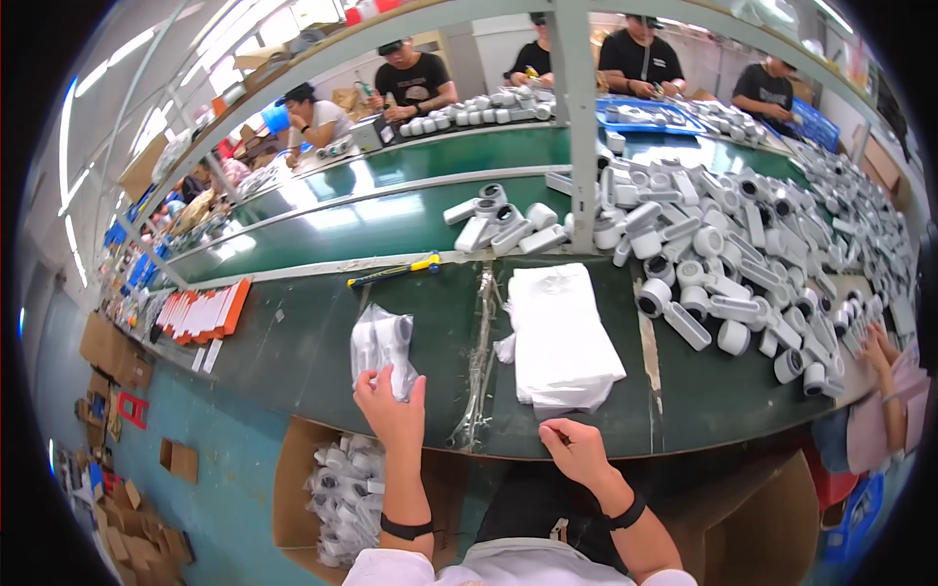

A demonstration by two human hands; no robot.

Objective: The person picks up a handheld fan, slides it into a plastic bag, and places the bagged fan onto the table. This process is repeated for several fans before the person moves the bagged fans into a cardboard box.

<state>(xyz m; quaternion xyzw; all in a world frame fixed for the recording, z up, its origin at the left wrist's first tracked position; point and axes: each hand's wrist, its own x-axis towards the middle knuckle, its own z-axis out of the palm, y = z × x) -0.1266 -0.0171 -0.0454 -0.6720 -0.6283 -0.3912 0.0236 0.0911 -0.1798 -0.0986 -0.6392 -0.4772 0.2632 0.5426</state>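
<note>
A clear plastic bag (380,337) with white rounded-head parts inside lies on the dark green bench. My left hand (393,410) is at the bag's near end, its fingers on one side and the thumb on the other, gripping it. To the right lies a thick stack of white plastic bags (560,337). Just below the stack's near edge is my right hand (582,453), fingers curled in against the thumb; nothing shows in them. It appears apart from the stack.
A big heap of white parts (728,249) covers the bench's right side. Beyond the tools, a yellow-black cutter (396,270) and orange-white cards (203,313), runs a green conveyor (342,220). An open carton (293,488) below holds bagged parts. A co-worker's hand (879,347) is at right.
</note>
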